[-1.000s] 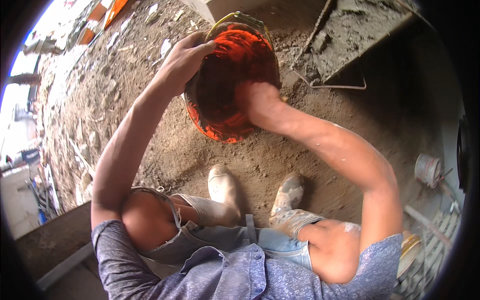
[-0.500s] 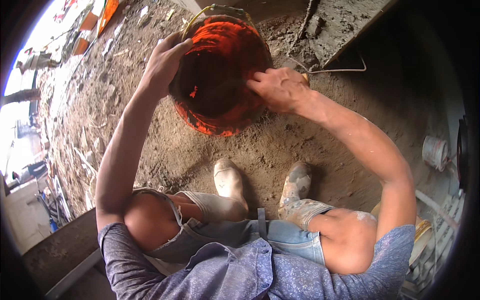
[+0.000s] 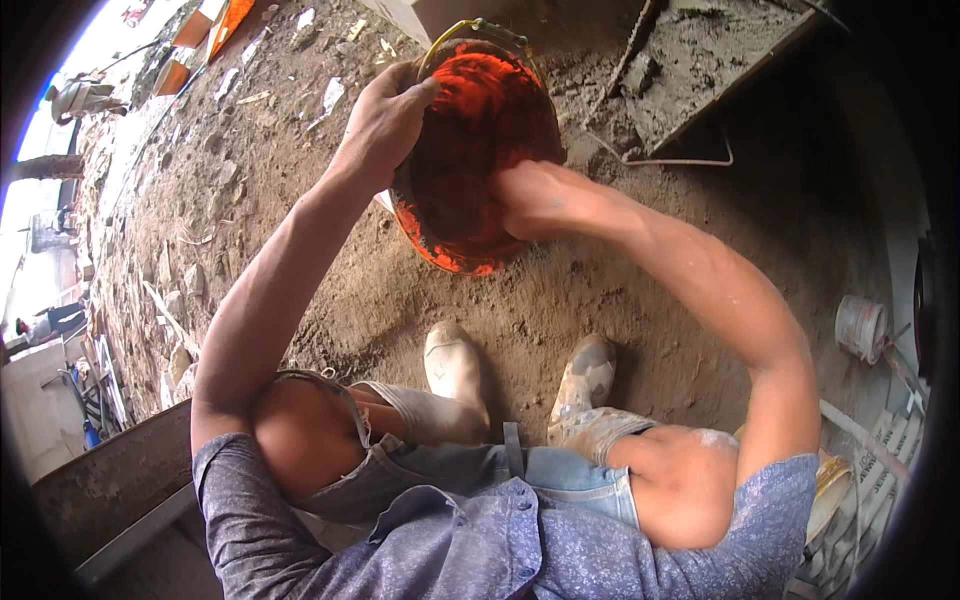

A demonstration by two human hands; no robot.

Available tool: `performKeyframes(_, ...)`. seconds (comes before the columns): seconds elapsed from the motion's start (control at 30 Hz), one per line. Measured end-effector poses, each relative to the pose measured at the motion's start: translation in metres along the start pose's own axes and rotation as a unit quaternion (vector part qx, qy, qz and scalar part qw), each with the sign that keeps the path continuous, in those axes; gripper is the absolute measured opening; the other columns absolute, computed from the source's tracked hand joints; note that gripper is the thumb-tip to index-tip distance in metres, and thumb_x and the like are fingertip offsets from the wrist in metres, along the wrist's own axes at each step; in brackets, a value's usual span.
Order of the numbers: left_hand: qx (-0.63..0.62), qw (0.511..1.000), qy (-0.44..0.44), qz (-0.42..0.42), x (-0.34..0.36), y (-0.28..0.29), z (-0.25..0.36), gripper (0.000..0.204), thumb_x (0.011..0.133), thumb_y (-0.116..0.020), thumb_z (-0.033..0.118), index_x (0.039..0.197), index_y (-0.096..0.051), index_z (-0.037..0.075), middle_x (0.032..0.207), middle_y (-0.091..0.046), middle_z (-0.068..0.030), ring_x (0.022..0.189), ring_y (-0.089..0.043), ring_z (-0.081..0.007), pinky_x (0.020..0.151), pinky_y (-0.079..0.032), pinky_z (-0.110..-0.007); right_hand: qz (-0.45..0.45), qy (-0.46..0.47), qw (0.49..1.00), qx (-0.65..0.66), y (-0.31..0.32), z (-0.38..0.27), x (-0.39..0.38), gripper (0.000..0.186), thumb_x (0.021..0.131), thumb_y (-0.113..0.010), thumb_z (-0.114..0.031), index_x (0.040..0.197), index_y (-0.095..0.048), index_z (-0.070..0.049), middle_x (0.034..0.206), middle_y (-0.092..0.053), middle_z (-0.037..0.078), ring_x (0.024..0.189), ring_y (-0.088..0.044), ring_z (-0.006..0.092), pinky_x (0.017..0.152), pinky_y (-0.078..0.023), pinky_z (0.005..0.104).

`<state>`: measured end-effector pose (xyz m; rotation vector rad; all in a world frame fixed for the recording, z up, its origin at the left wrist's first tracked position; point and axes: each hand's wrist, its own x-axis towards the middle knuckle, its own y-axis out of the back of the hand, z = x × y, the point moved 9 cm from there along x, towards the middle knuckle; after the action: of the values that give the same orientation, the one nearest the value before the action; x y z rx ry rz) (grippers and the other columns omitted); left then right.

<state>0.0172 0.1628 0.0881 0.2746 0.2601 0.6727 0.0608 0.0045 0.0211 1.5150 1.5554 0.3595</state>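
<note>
A round bucket is tipped in front of me, its mouth toward me. Its inner wall is orange-red, smeared with a dark coating. My left hand is closed on the upper left of its rim, thumb on the inside, near the foot of the yellowish bail handle. Inside the mouth, against the right part, is my right hand, blurred by motion. Its fingers look curled; whatever they hold is hidden in shadow.
A board with wet grey mortar lies at the far right, a bent metal rod by its edge. Below the bucket are my muddy boots on bare soil. A small whitish pail sits at right; rubble litters the left.
The bucket has shifted right and turned, its mouth now looking narrower. My left hand moved right with it. My right hand went deeper into the mouth; the yellowish stub beside it no longer shows.
</note>
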Motion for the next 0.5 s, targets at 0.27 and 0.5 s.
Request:
performKeyframes(0.27,-0.037,0.998,0.049,0.029,0.022,0.044,-0.018,0.022,0.099,-0.066,0.025,0.112,-0.065,0.007,0.079,-0.052,0.0045,0.067,-0.046,-0.0070,0.057,-0.039,-0.029,0.081,0.031,0.992,0.093,0.045,0.005,-0.076,0.050,0.079,-0.085,-0.032,0.113,-0.066,0.001,0.090,-0.071,0.021,0.087,-0.071,0.0336,0.078,-0.054,0.0415)
performKeyframes(0.5,-0.037,0.999,0.025,0.027,0.024,0.062,-0.028,0.028,0.099,-0.061,0.025,0.118,-0.064,0.005,0.095,-0.058,-0.0018,0.083,-0.052,-0.0111,0.073,-0.044,-0.031,0.173,-0.032,0.982,-0.061,0.101,0.034,-0.163,0.041,0.081,-0.080,-0.026,0.108,-0.063,0.000,0.088,-0.070,0.019,0.079,-0.070,0.0341,0.072,-0.054,0.0415)
